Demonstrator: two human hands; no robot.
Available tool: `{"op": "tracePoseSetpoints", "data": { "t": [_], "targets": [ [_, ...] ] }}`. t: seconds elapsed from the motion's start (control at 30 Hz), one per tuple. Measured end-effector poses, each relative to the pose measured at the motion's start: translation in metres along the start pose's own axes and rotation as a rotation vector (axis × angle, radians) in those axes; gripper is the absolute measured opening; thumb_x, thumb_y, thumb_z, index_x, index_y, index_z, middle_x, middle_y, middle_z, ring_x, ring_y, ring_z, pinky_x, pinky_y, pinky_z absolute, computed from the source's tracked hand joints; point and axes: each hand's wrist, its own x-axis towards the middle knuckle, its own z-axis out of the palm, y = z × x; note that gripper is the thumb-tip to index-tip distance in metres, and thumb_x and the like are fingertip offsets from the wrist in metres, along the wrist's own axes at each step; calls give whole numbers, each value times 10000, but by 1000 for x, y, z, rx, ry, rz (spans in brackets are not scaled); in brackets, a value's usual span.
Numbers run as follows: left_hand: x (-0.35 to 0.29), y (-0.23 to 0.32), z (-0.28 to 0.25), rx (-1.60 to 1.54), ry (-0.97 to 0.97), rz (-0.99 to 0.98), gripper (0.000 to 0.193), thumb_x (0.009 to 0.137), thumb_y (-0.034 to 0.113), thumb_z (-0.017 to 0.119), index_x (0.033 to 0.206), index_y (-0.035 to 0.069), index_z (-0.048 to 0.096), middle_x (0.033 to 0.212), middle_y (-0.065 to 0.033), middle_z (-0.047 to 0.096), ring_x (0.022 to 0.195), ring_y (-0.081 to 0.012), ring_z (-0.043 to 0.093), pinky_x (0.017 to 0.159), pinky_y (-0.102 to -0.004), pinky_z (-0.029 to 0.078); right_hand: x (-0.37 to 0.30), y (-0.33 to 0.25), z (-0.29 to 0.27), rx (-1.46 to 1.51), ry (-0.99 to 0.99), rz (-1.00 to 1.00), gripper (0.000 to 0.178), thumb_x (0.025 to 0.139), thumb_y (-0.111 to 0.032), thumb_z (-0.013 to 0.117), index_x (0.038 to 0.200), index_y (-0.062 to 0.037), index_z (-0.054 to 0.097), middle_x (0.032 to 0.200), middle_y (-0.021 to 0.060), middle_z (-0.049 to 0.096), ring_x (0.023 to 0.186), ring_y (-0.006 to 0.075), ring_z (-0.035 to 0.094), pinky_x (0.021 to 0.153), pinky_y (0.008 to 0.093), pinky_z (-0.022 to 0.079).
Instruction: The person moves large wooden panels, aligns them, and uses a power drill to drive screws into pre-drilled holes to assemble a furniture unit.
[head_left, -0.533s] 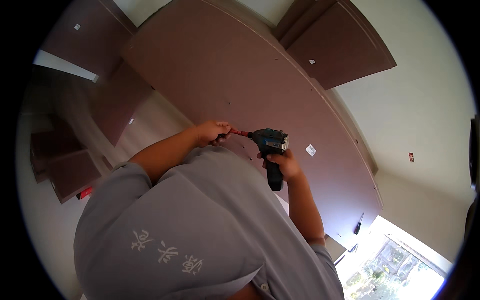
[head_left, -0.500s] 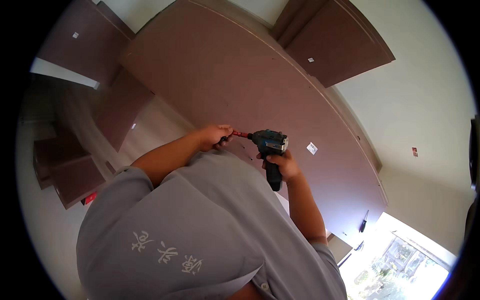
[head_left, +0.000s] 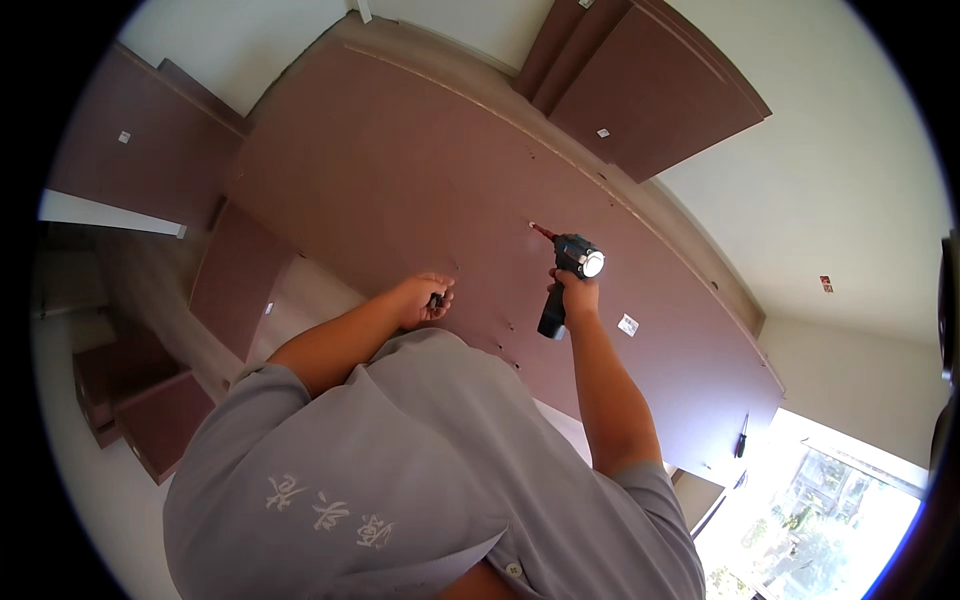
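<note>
My right hand (head_left: 581, 294) is wrapped round the grip of a black cordless drill driver (head_left: 577, 252). Its red bit holder (head_left: 543, 231) points up and left, with the tip at the face of a large brown panel (head_left: 400, 170). Something small and pale shows at that tip, too small to make out. To the left, my left hand (head_left: 427, 300) is curled closed over the panel near its close edge. Small dark pieces show between its fingers; their kind is unclear.
More brown boards (head_left: 660, 90) lie at the far right, others (head_left: 160, 130) at the left. A stacked brown panel piece (head_left: 165, 420) stands at lower left. A screwdriver (head_left: 742, 437) rests on the panel's right end, beside a bright window (head_left: 820, 510). A white label (head_left: 628, 325) sticks to the panel.
My right hand has carried the drill driver away from my left hand, up and over the panel, bringing its bit to the surface. My left hand has let go of the bit end.
</note>
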Motion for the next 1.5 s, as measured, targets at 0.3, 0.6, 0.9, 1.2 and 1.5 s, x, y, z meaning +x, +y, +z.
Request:
{"op": "tracePoseSetpoints", "data": {
  "t": [0.3,0.6,0.9,1.2,1.5],
  "targets": [
    [-22,47,-110,-75,2,-9,257,1028,56,566,1278,115,573,1085,-52,648,1025,-199,663,861,-397,616,113,-118,89,-396,106,-34,268,755,-81,745,976,56,676,801,134,690,644,250,698,604,386,557],
    [7,95,-139,-110,25,24,180,1021,144,650,1198,148,619,1035,17,658,880,-94,637,762,-291,579,171,-202,134,-885,-3,21,216,721,-76,695,891,53,660,770,139,674,597,256,664,553,390,534],
    [27,105,-114,-93,-44,-3,149,1010,135,668,1156,154,643,1006,28,676,805,-75,607,727,-260,542,175,-172,110,-903,59,49,237,733,-146,701,874,45,699,785,163,717,646,268,713,659,387,563],
    [18,97,-129,-96,18,2,184,1006,59,644,1162,155,645,1028,8,690,831,-99,642,765,-277,568,170,-203,142,-802,34,111,259,773,-88,691,987,53,655,789,155,684,601,263,661,563,396,548],
    [3,74,-117,-147,29,58,257,1002,-8,595,1222,123,620,1147,-34,669,985,-153,652,846,-301,574,175,-192,119,-840,-57,27,221,762,-112,689,915,47,674,773,135,685,634,261,679,588,393,541]
  ]
}}
